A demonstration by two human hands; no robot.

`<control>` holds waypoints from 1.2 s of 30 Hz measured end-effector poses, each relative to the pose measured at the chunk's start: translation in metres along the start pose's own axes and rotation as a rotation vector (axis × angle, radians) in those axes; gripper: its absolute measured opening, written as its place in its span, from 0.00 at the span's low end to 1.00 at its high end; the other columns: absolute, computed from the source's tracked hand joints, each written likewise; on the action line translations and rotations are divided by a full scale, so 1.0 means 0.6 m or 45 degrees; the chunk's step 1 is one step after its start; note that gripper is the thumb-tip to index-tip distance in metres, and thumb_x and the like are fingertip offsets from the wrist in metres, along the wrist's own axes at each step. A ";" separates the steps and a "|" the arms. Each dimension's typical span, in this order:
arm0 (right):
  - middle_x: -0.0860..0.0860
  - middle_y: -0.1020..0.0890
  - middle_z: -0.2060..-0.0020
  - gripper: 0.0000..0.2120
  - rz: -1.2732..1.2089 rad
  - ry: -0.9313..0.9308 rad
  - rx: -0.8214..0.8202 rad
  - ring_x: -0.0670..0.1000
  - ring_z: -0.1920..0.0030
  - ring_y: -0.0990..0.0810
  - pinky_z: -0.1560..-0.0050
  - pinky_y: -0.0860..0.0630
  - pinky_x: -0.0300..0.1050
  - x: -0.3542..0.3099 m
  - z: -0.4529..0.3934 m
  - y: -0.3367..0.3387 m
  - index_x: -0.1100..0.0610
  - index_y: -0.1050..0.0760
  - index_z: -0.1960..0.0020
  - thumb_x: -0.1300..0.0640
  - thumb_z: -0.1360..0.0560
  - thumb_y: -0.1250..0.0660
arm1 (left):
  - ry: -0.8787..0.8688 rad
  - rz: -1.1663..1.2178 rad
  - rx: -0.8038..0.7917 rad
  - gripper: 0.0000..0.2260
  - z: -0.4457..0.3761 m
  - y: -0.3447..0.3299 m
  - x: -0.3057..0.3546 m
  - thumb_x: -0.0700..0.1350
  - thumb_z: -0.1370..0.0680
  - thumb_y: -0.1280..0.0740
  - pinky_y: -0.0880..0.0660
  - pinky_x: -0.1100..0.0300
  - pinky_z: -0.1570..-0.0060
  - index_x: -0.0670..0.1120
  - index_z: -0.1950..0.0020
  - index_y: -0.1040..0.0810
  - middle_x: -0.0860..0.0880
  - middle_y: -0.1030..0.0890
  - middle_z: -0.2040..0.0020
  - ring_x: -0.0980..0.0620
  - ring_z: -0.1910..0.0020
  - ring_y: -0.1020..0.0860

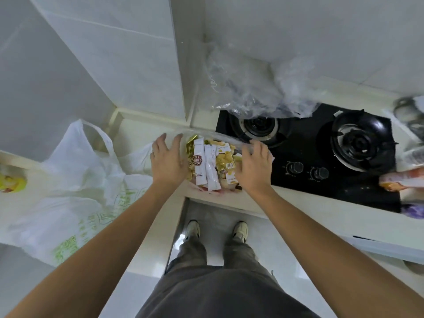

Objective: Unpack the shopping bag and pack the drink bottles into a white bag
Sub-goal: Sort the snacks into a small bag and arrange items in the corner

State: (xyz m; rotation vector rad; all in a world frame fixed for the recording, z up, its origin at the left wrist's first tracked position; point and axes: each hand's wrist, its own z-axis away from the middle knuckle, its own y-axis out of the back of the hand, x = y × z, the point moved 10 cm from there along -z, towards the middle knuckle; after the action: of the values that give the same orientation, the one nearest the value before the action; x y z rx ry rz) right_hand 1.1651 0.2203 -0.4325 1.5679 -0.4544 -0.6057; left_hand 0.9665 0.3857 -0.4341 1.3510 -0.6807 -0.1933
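A clear plastic bag of snack sachets (212, 164), white and gold packets, rests on the countertop edge between my hands. My left hand (168, 158) presses its left side with fingers spread. On its right side my right hand (253, 162) lies with the fingers curled over the clear film. A white shopping bag with green print (75, 196) lies slumped on the counter to the left, its handles standing up. No drink bottle shows clearly.
A black two-burner gas hob (307, 154) fills the counter to the right, with crumpled clear plastic (259, 92) over its back left burner. Blurred packaged items (406, 177) sit at the far right. A yellow object (10, 183) is at the far left. Tiled walls stand behind.
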 end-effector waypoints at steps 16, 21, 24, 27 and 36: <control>0.51 0.23 0.72 0.18 -1.008 -0.727 -0.168 0.49 0.73 0.23 0.69 0.29 0.42 0.135 0.000 0.027 0.57 0.29 0.66 0.52 0.19 0.33 | 0.342 0.631 -0.100 0.17 -0.047 0.015 -0.019 0.54 0.21 0.38 0.19 0.42 0.57 0.39 0.52 0.26 0.38 0.19 0.64 0.36 0.64 0.19; 0.49 0.27 0.72 0.18 -1.069 -0.604 0.044 0.45 0.72 0.30 0.71 0.34 0.38 0.094 -0.042 0.142 0.61 0.27 0.66 0.55 0.20 0.32 | 0.235 0.721 0.109 0.14 -0.042 0.124 0.019 0.50 0.18 0.39 0.19 0.42 0.59 0.45 0.40 0.21 0.45 0.21 0.67 0.41 0.67 0.20; 0.48 0.29 0.73 0.20 -1.101 -0.518 0.183 0.42 0.74 0.33 0.72 0.37 0.33 0.080 -0.055 0.200 0.56 0.32 0.69 0.55 0.20 0.32 | 0.203 0.827 0.240 0.13 -0.033 0.186 0.022 0.51 0.18 0.39 0.19 0.46 0.58 0.50 0.37 0.22 0.46 0.20 0.67 0.45 0.65 0.19; 0.46 0.31 0.73 0.21 -1.045 -0.478 0.196 0.42 0.73 0.33 0.70 0.37 0.32 0.072 -0.055 0.215 0.52 0.35 0.69 0.55 0.19 0.32 | 0.240 0.750 0.196 0.12 -0.029 0.203 0.015 0.53 0.20 0.38 0.20 0.49 0.58 0.48 0.47 0.20 0.48 0.18 0.63 0.45 0.62 0.18; 0.46 0.21 0.63 0.20 -0.554 -0.421 0.237 0.51 0.64 0.22 0.62 0.29 0.45 0.074 -0.012 0.235 0.53 0.26 0.56 0.35 0.24 0.33 | 0.206 0.413 0.212 0.17 0.002 0.232 0.023 0.63 0.24 0.31 0.31 0.57 0.65 0.50 0.50 0.23 0.54 0.21 0.62 0.51 0.60 0.22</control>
State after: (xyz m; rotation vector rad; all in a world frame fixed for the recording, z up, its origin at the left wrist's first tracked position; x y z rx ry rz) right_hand 1.2136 0.1856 -0.2968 1.7654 -0.4248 -1.1964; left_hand 0.9415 0.4105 -0.2988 1.3756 -0.7800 0.2350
